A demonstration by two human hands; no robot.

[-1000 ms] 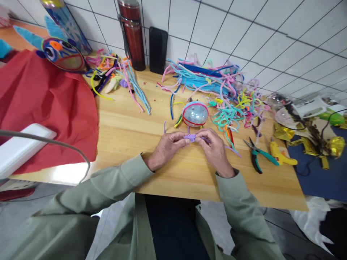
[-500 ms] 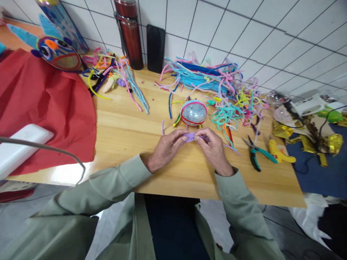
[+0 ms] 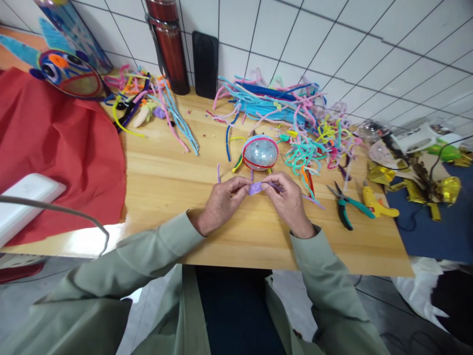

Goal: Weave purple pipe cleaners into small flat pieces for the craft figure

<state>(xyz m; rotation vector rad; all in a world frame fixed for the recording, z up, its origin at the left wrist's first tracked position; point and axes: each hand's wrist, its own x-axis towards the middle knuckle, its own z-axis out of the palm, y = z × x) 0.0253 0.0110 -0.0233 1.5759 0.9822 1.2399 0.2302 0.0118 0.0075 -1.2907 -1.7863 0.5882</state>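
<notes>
One wooden table bears one red cloth, one red flask, one black phone, one clear dome, one pair of pliers and one yellow glue gun. Two hands: the left hand and right hand are pinched closed on opposite ends of one purple strip, just in front of the dome.
</notes>
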